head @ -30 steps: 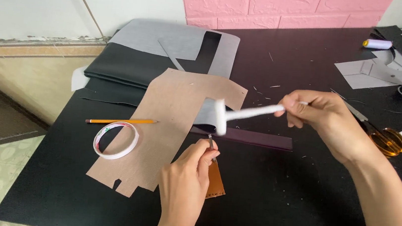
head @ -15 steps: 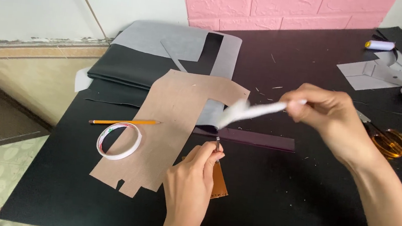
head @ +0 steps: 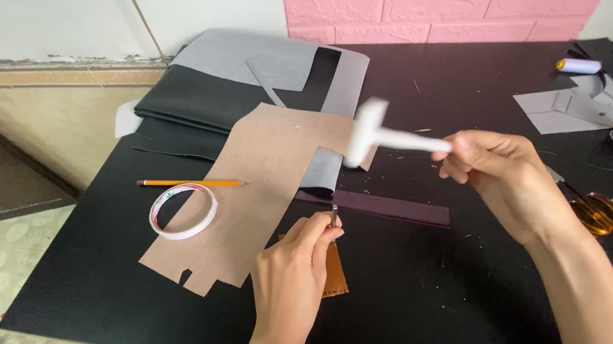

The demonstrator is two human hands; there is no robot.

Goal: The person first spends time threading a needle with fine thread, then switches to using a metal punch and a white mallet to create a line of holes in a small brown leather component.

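— White mallet (head: 383,133) is in which hand?

— The right hand (head: 507,178) holds it raised over the black table (head: 458,317), fingers clamped on the handle. It is blurred; the handle lies nearly level, its head to the left.

— And the other hand?

— The left hand (head: 295,266) rests low, fingertips pinched together on a thin metal punch (head: 334,214). The punch stands almost upright, its long axis vertical, on the left end of a dark purple strip (head: 386,207), just above a brown leather piece (head: 334,273).
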